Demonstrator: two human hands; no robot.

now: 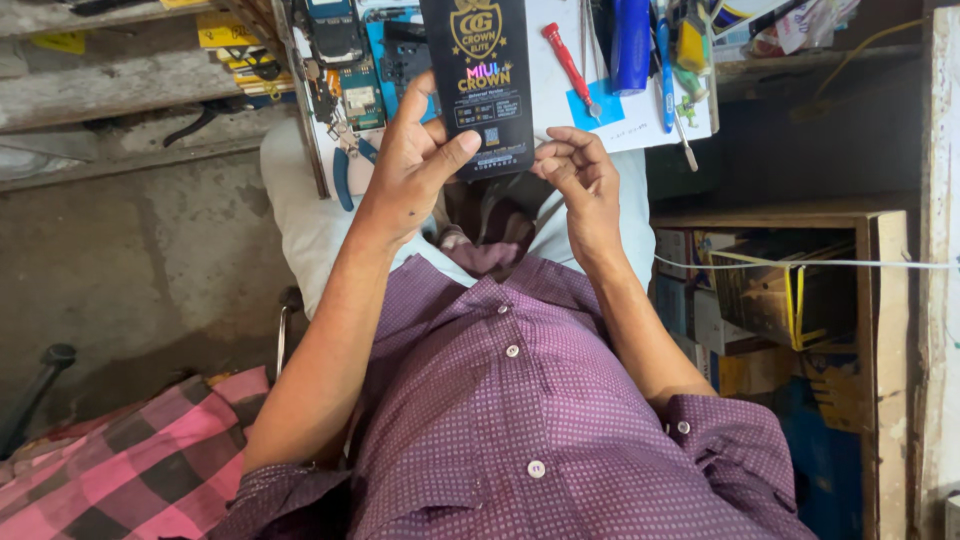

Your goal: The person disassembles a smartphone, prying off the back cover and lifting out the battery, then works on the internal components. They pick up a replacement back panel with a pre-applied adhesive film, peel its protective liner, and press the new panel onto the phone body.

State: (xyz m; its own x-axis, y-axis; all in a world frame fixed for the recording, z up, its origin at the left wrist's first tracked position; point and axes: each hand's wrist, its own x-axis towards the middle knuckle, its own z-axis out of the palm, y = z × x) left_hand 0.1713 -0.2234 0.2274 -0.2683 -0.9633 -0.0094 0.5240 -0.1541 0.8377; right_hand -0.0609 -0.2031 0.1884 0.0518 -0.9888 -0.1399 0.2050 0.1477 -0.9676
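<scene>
My left hand [415,160] grips a flat black rectangular package [478,80] with gold and coloured print, thumb across its lower front, holding it upright above my lap. My right hand [578,175] sits just right of the package's lower corner, fingers curled together near its bottom edge; whether they pinch anything is too small to tell. Both arms come out of a purple dotted shirt [520,400].
Behind the package lies a white work tray [640,125] with a red-handled screwdriver [568,62], blue tools, circuit boards [350,80] and blue-handled pliers [345,180]. A wooden shelf with boxes [780,300] stands at right. Pink checked cloth [120,460] lies lower left on the concrete floor.
</scene>
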